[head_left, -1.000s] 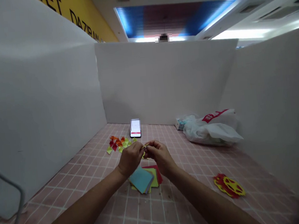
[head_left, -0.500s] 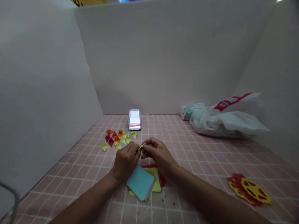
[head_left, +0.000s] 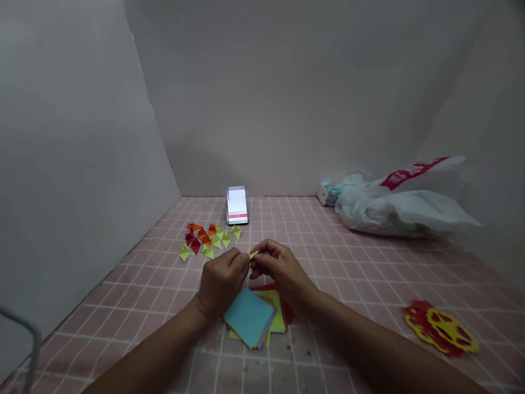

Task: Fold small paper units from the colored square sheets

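Between my two hands is a small folded piece of yellow paper (head_left: 253,256), mostly hidden by the fingers. My left hand (head_left: 224,280) is closed, pinching its left side. From the right, my right hand (head_left: 280,266) pinches it too, fingertips close to those of the left. Just below the hands lies a fanned stack of square coloured paper (head_left: 250,317), light blue on top, with yellow, purple and red edges showing. Beyond my left hand several small folded paper pieces (head_left: 205,239) in red, orange and yellow sit in a loose group.
A phone (head_left: 237,205) with a lit, blurred screen stands near the back wall (head_left: 280,85). At the back right are a white plastic bag (head_left: 400,200) and a small box (head_left: 329,192). Red and yellow cut-out shapes (head_left: 442,328) lie at right. A grey cable (head_left: 34,346) hangs at left.
The view has tipped down slightly, and things sit a little differently in it. The yellow paper has turned slightly between my fingers and shows more of its face. Both hands keep their hold.
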Available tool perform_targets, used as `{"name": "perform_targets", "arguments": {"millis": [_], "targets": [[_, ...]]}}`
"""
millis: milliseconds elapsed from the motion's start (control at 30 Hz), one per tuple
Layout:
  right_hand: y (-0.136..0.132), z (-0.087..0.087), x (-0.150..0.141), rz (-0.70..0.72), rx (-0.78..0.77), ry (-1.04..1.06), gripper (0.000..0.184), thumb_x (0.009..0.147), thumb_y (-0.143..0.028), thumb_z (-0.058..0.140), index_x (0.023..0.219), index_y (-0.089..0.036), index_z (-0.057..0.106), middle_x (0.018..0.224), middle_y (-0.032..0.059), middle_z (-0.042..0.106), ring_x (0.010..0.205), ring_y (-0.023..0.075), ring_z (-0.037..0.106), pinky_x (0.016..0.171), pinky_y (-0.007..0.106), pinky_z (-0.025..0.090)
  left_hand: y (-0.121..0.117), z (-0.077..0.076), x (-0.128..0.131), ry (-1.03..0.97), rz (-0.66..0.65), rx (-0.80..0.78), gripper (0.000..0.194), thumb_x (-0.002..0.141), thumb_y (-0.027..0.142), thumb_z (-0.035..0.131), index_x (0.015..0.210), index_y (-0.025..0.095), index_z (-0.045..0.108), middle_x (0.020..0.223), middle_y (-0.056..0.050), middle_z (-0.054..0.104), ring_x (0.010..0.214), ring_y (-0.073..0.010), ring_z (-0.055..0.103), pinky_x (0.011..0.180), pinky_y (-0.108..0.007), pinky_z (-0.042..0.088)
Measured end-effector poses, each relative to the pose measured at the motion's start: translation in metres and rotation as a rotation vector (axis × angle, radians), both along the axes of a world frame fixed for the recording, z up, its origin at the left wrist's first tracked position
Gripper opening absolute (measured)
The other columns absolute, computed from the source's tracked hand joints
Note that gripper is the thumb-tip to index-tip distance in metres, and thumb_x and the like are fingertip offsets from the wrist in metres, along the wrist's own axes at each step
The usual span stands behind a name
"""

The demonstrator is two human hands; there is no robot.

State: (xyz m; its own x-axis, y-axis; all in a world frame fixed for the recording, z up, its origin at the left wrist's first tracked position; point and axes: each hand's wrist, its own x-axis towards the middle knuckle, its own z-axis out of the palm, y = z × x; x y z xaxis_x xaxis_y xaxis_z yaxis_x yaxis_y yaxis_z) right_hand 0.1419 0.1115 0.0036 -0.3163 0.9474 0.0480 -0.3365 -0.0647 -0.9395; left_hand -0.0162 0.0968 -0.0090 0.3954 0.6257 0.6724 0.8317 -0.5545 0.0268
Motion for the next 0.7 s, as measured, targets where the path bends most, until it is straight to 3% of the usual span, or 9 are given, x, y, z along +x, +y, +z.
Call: {"name": "perform_targets", "arguments": {"millis": [200, 700], "targets": [[-0.0022, 0.0004, 0.0005, -0.019, -0.013, 0.01, 0.012, 0.069, -0.022, 0.065, 0.078, -0.017, 0.059, 0.06, -0.002, 0.064, 0.052, 0.0111, 0.06, 0.055, 0.024, 0.05, -0.0014, 0.0024, -0.0014, 0.025, -0.038, 0.09, 0.024, 0.096, 0.015, 0.048, 0.074, 0.018, 0.058, 0.067, -0.001, 0.056, 0.059, -0.0138, 0.051, 0.056, -0.028, 0.032], [-0.002, 0.0005, 0.0002, -0.035, -0.174, 0.073, 0.012, 0.063, -0.019, 0.063, 0.074, -0.016, 0.06, 0.056, -0.0001, 0.065, 0.04, 0.0122, 0.059, 0.042, 0.022, 0.046, -0.0048, 0.0103, -0.0023, 0.133, -0.05, 0.102, 0.024, 0.094, 0.013, 0.048, 0.073, 0.018, 0.057, 0.068, -0.001, 0.056, 0.059, -0.0152, 0.049, 0.055, -0.029, 0.031]]}}
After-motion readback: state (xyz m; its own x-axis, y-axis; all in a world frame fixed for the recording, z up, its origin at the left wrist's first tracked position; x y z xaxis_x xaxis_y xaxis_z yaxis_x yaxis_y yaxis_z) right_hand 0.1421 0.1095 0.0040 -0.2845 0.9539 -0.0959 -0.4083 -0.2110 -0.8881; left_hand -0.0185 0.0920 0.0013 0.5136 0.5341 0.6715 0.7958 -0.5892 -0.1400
